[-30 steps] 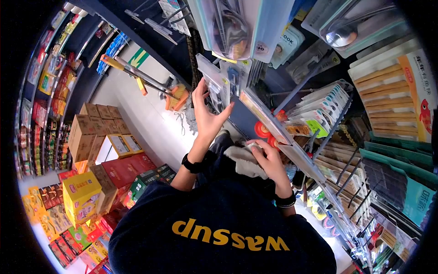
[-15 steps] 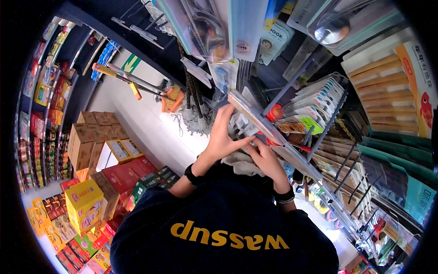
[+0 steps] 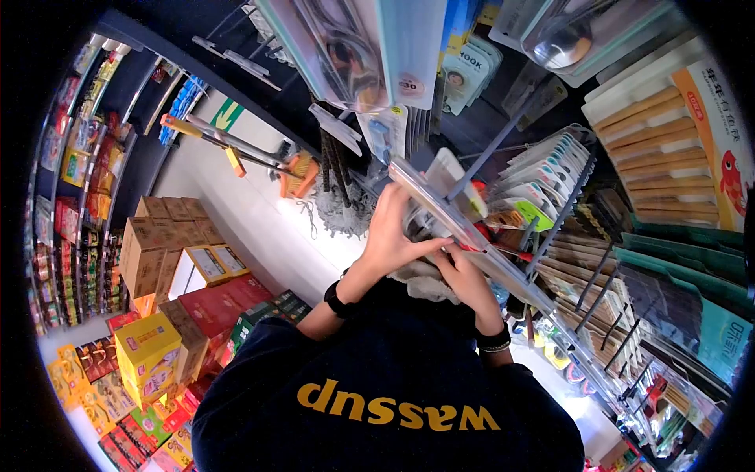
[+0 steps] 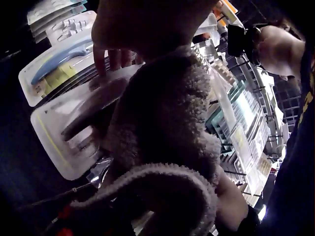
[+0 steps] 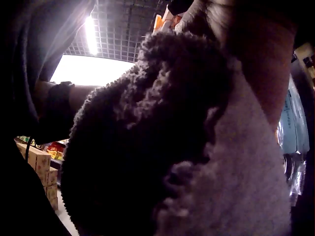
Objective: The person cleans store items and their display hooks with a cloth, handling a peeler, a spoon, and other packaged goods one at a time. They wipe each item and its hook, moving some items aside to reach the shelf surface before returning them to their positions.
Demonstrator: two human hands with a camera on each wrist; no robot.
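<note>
Right hand [image 3: 469,287] grips bunched fluffy cloth [image 3: 427,288], below the thumbs, apparently pinched so the rest hangs loose. Left hand [image 3: 387,242] beside packs, fingers extended, tips hidden; can't tell if gripping. Beyond, hook [image 3: 497,145] supports merchandise.
</note>
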